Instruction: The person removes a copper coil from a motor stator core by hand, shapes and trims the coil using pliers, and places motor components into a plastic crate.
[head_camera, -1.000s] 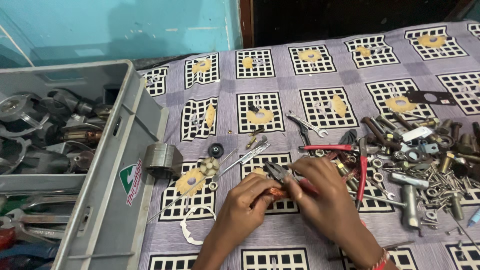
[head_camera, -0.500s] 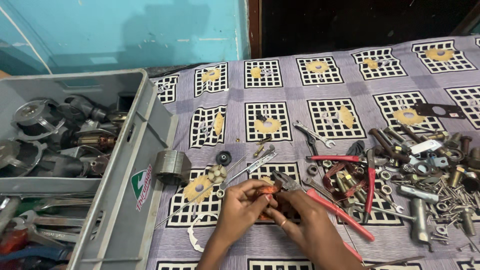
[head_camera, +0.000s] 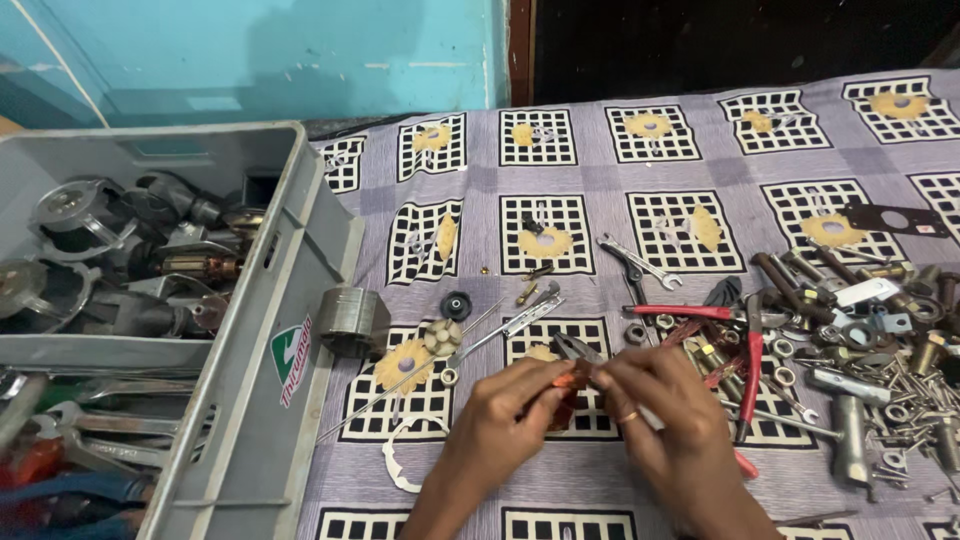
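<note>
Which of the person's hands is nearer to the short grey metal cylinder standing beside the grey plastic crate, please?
The left hand is nearer: the short grey metal cylinder lies up and to its left. The right hand sits farther right, beyond the left one.

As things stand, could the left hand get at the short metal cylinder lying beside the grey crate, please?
Probably yes, once freed. The metal cylinder lies on open cloth left of the left hand, with only a thin rod and a white ring between. But that hand is pinching a small orange part with the right hand.
</note>
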